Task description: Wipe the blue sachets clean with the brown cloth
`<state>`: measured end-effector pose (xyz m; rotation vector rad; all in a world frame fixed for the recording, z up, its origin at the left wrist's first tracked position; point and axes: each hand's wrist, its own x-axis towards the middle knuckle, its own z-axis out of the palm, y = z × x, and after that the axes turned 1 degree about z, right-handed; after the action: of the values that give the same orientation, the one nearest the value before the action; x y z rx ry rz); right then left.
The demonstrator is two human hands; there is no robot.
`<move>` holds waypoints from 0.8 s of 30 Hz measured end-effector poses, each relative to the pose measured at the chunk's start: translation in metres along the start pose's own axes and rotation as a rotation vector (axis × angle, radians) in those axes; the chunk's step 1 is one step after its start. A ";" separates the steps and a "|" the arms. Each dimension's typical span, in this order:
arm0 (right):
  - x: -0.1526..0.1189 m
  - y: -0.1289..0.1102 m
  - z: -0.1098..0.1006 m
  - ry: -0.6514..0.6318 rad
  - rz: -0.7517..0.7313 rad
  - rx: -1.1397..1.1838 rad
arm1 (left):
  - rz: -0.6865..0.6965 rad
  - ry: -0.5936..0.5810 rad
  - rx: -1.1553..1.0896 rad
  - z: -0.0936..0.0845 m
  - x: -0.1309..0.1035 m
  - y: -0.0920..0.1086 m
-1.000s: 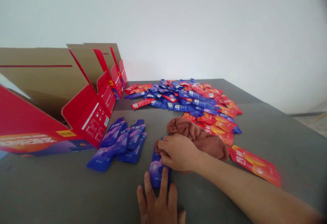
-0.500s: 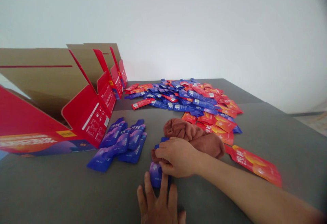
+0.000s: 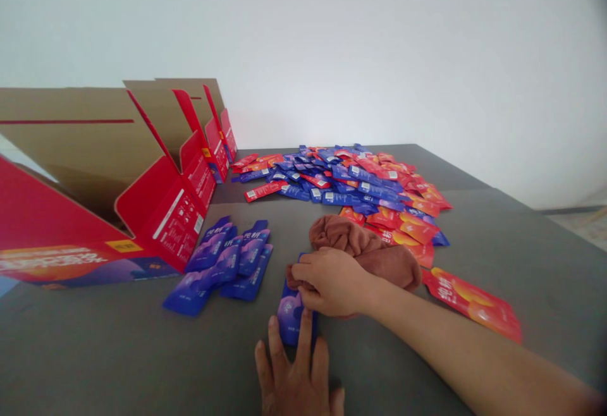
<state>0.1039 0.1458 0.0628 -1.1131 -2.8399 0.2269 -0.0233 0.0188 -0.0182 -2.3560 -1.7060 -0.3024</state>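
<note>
A blue-purple pouch (image 3: 290,312) lies flat on the grey table in front of me. My left hand (image 3: 298,378) has its fingers spread, with fingertips resting on the pouch's near end. Bunched under the fingers of my right hand (image 3: 332,281) is a brown cloth (image 3: 365,253), one part of it pressed on the upper part of the pouch. The rest of the cloth trails off to the right behind the hand. Left of the pouch is a small group of blue pouches (image 3: 227,264), overlapping each other. A red-orange pouch (image 3: 474,302) lies beyond my right forearm.
Open red cardboard boxes (image 3: 165,220) stand in a row along the left side, flaps up. A large heap of blue and red pouches (image 3: 346,179) spreads over the far part of the table (image 3: 502,239). Behind it rises a white wall (image 3: 379,55).
My right hand has slid the cloth slightly up and away along the pouch, showing more of its printed face. My left hand has stayed in place.
</note>
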 end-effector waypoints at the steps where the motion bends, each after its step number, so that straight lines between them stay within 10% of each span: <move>1: -0.001 -0.001 0.000 0.004 -0.025 0.012 | -0.002 0.000 0.002 0.000 0.000 0.000; 8: -0.001 -0.004 0.002 -0.019 -0.135 0.047 | 0.007 0.024 0.013 0.005 -0.001 0.000; 24: 0.001 -0.004 0.001 0.022 0.158 -0.019 | -0.001 -0.023 0.016 0.001 0.000 -0.001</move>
<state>0.1006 0.1438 0.0626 -1.3363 -2.7424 0.1973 -0.0240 0.0191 -0.0196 -2.3560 -1.7132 -0.2618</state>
